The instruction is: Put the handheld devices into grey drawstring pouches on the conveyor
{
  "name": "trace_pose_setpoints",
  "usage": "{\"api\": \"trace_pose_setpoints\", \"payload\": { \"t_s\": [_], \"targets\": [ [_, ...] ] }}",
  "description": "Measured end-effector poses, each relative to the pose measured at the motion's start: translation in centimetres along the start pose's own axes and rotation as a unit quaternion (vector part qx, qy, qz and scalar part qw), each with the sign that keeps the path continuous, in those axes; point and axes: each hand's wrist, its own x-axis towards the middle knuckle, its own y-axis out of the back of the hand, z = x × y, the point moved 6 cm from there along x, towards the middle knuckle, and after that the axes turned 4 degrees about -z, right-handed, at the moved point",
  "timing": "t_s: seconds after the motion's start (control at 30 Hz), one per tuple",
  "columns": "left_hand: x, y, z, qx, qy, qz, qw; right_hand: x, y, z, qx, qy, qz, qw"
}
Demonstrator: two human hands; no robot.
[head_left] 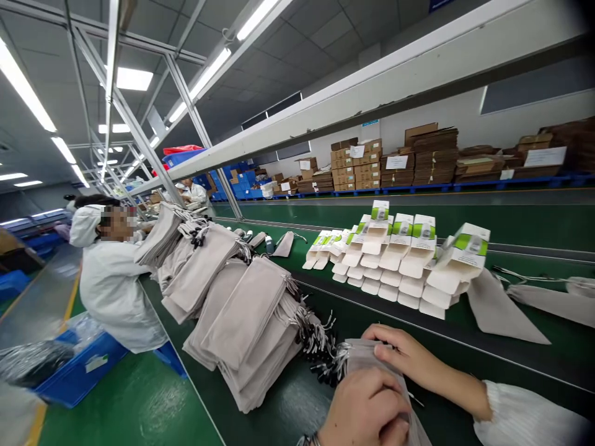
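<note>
The green tabletop (297,396) ran from the lower right toward the far left, its metal-trimmed left edge slanting down to the bottom of the view. Beyond its far side stood cardboard stacks (434,158), bearing white sheets (396,162) whose writing was too small to read. Past the left edge sat a person in a white hooded coat (109,288), and near that person, on the floor, was a blue bin (83,375) with a white label (96,363) that could not be made out. Heaped along the tabletop's left edge lay large piles of grey drawstring pouches (246,310), their black-tipped cords (320,334) toward the right. Past the metal strip along the tabletop, white cartons (404,248) were stacked with open flaps facing the near side; each visible printed face had a green band and a grey picture, with print too fine to read. Nearest, at the lower right, the pouch bundle (365,350) lay between both hands, just right of the piles. The right grip (409,356) was clamped on its far side, thumb on top; the left grip (367,406) curled over its near side, fingertips hidden, so whether it was clamped could not be told.
</note>
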Motion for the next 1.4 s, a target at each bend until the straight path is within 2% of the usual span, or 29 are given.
{"api": "trace_pose_setpoints", "payload": {
  "t_s": [0.2, 0.37, 0.43, 0.5, 0.57, 0.63, 0.77, 0.83, 0.9, 1.03, 1.13, 1.23, 1.4],
  "targets": [
    [-0.2, -1.2, -1.1, 0.004, 0.029, -0.046, 0.999, 0.0, 0.0, -0.6, 0.047, 0.018, -0.019, 0.999],
    [0.1, 0.4, 1.7, 0.025, 0.000, -0.052, 0.998, -0.3, 0.8, -3.4, 0.038, 0.021, -0.013, 0.999],
    [-0.1, 2.0, 2.9, 0.078, 0.004, 0.001, 0.997, -0.4, 1.2, -4.2, 0.004, 0.006, -0.011, 1.000],
    [-0.5, 4.0, 3.2, 0.136, 0.042, 0.110, 0.984, -0.6, 1.7, -4.8, -0.012, -0.004, -0.013, 1.000],
    [-1.1, 5.5, 2.5, 0.144, 0.107, 0.204, 0.962, -0.8, 2.0, -5.3, 0.004, -0.006, -0.019, 1.000],
    [-1.6, 5.9, 1.0, 0.086, 0.171, 0.234, 0.953, -1.0, 2.1, -5.8, 0.033, 0.001, -0.025, 0.999],
    [-1.7, 5.0, -1.6, -0.096, 0.265, 0.178, 0.943, -1.1, 2.1, -7.0, 0.065, 0.026, -0.030, 0.997],
    [-1.8, 4.6, -1.9, -0.148, 0.284, 0.162, 0.933, -1.1, 2.0, -7.4, 0.078, 0.025, -0.043, 0.996],
    [-1.9, 4.4, -1.7, -0.178, 0.282, 0.168, 0.928, -1.1, 1.9, -7.6, 0.102, 0.002, -0.072, 0.992],
    [-2.2, 4.2, -1.3, -0.173, 0.251, 0.178, 0.936, -1.3, 2.0, -7.7, 0.121, -0.074, -0.155, 0.978],
    [-2.5, 3.8, -1.1, -0.140, 0.225, 0.156, 0.952, -1.7, 2.2, -8.2, 0.140, -0.094, -0.202, 0.965],
    [-2.7, 3.2, -1.1, -0.142, 0.224, 0.136, 0.955, -2.0, 2.4, -8.6, 0.149, -0.119, -0.218, 0.957],
    [-2.0, 2.5, -0.5, -0.164, 0.200, 0.125, 0.958, -2.1, 2.5, -8.8, 0.127, -0.141, -0.207, 0.960]
  ]
}}
